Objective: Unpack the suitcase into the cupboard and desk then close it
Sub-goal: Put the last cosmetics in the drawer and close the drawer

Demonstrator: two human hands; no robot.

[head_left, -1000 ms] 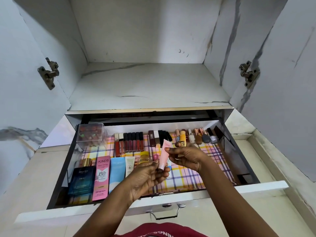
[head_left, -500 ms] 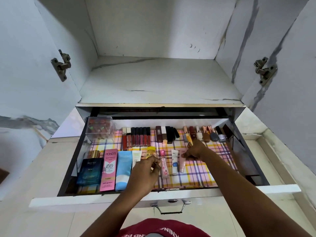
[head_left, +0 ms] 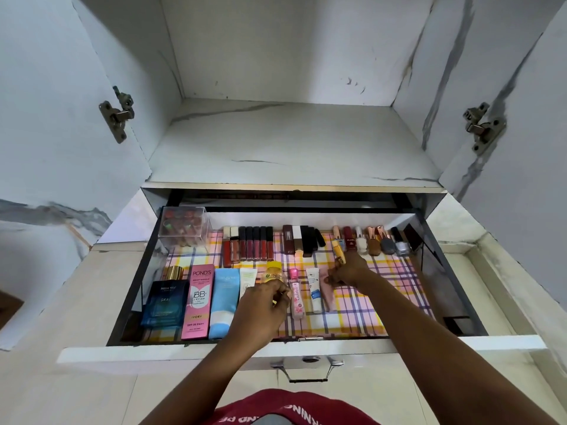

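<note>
Both hands are down in the open drawer [head_left: 454, 271]: left hand [head_left: 260, 305] on the yellow Garnier bottle [head_left: 274, 273], right hand [head_left: 349, 269] pinching the pink tube [head_left: 327, 294].

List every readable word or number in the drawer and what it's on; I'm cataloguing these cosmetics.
"POND'S", "BB+ CREAM", "IVORY": pink box
"BELLA VITA", "SKAI": blue perfume bottle
"GARNIER": yellow-capped bottle
"Gulabari": pink-capped bottle
White tube, blue tube, small white tube: print too small to read
Red shirt: upside-down letters, cut off
</note>
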